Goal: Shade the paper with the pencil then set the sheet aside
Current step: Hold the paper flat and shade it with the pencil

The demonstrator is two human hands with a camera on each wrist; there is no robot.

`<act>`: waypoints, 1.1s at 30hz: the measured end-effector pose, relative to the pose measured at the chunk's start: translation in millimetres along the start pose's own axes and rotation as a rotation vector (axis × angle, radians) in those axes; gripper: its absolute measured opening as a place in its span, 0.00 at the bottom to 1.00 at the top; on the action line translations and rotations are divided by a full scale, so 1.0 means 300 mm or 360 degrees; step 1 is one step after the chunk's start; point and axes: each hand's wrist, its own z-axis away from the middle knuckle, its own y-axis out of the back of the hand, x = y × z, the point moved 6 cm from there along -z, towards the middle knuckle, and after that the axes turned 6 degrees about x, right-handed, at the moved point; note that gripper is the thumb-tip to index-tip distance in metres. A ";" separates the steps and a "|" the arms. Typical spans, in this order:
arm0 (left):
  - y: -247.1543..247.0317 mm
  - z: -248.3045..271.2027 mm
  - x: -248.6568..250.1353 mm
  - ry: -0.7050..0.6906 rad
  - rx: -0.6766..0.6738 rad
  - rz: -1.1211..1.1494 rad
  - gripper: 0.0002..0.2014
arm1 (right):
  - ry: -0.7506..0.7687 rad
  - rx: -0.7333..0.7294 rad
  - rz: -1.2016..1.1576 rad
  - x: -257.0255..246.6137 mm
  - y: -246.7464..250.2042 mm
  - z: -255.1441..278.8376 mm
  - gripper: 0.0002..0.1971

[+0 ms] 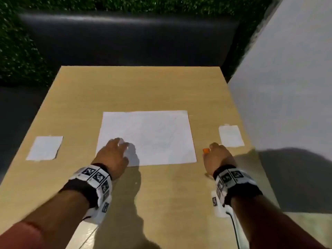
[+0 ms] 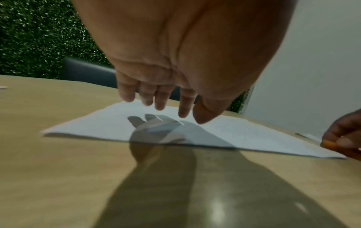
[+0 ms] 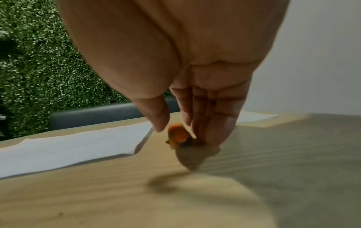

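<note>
Left hand [image 1: 112, 154] spread, hovers over sheet [image 1: 149, 139] at 7 o'clock corner; should press flat. Right hand [image 1: 218, 157] pinches pencil [image 1: 206, 150] at 3 o'clock; should shade lightly.

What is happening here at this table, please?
A person sits at a wooden table with a large white sheet in front. The left hand hovers open over the sheet's near left corner. The right hand, beside the sheet, pinches a small orange object, perhaps the pencil's end.

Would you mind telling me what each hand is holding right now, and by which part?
The right hand pinches an orange pencil near its blunt end; the left hand holds nothing, fingers spread above the sheet.
</note>
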 end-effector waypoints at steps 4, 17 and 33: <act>-0.057 0.094 0.026 0.0010 0.0002 -0.0083 0.27 | -0.0115 0.0028 -0.0356 0.017 -0.036 -0.035 0.15; -0.074 0.183 0.132 -0.0121 0.0086 0.0133 0.33 | 0.0271 -0.0185 -0.0816 -0.208 -0.170 0.267 0.12; -0.222 0.170 0.048 -0.0131 -0.0383 -0.0015 0.50 | 0.0133 0.0144 -0.0393 -0.276 -0.172 0.222 0.11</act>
